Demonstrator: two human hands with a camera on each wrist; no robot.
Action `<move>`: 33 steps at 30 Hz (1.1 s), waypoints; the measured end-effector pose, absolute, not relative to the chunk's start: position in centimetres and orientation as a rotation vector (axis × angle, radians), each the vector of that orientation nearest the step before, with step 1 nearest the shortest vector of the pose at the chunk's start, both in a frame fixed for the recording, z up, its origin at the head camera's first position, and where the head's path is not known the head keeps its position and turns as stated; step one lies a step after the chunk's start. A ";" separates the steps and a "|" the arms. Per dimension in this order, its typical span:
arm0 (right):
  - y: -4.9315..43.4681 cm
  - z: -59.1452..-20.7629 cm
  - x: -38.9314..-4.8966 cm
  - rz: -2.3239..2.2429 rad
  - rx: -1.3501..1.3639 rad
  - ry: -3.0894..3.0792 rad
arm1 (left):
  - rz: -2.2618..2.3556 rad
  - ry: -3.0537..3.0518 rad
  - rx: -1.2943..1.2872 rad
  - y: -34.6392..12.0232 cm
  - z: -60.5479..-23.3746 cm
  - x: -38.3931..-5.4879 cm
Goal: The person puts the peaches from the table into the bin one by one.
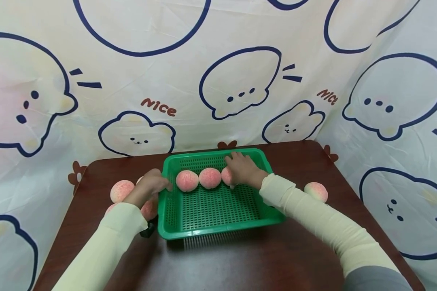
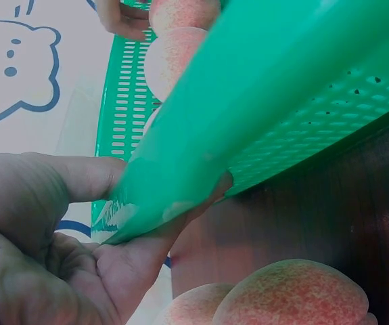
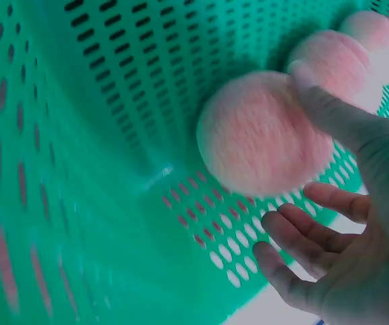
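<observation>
My left hand (image 1: 149, 186) holds the left rim of a green plastic basket (image 1: 218, 232), thumb on the inner side and fingers outside, as the left wrist view shows. Inside, three pink peaches form a row along the far side: a left peach (image 1: 187, 180), a middle peach (image 1: 210, 178) and a right peach (image 3: 262, 135). My right hand (image 1: 244, 167) is over the right one. In the right wrist view its thumb lies against that peach, while the other fingers are spread and loosely bent below it, apart from its surface.
More peaches lie on the brown table (image 1: 276, 258) left of the basket, one a pink peach (image 1: 121, 190), partly hidden by my left arm. A paler peach (image 1: 316, 192) sits at the right, beyond my right forearm. A patterned cloth (image 1: 189, 133) hangs behind the table.
</observation>
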State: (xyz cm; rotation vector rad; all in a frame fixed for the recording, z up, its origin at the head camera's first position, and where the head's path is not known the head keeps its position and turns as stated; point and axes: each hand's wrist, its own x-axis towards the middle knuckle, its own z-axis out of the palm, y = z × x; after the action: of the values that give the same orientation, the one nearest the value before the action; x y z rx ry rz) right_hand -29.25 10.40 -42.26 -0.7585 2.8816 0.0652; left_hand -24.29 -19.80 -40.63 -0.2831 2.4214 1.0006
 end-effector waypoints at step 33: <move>32.1 -39.7 -24.3 -0.122 0.052 2.613 | 1.020 2.422 -0.271 -19.8 -40.6 -24.2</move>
State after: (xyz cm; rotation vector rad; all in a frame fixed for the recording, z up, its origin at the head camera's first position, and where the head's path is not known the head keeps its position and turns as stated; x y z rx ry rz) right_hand -24.27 32.11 -39.71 0.0522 2.6133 -0.1223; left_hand -24.22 -19.81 -40.58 -0.2710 2.4222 1.0203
